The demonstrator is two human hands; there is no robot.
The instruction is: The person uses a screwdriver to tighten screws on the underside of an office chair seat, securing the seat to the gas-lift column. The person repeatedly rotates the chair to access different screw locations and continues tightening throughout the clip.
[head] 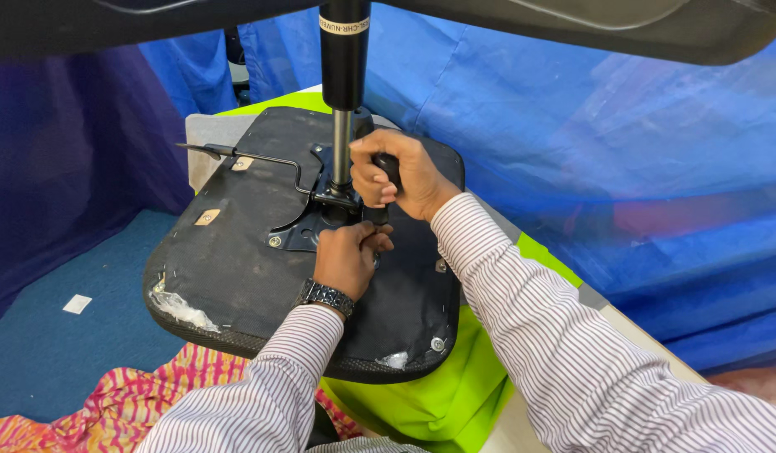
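An upturned black chair seat (237,268) lies on a table with a lime green cover (421,394). A metal mechanism plate (308,226) is fixed at its middle, and a black gas cylinder (344,75) rises from it. My right hand (400,176) is closed around a black tool handle (389,168) held upright beside the cylinder's base. My left hand (347,256), with a dark wristwatch, rests on the plate just below, fingers curled at the tool's lower end; what they pinch is hidden. A thin black lever (254,157) sticks out to the left.
Blue plastic sheeting (614,143) hangs all around. A blue carpet floor (77,344) lies at left with a small white scrap (77,304). A pink patterned cloth (128,403) is at the bottom left. Dark chair parts (622,25) hang overhead.
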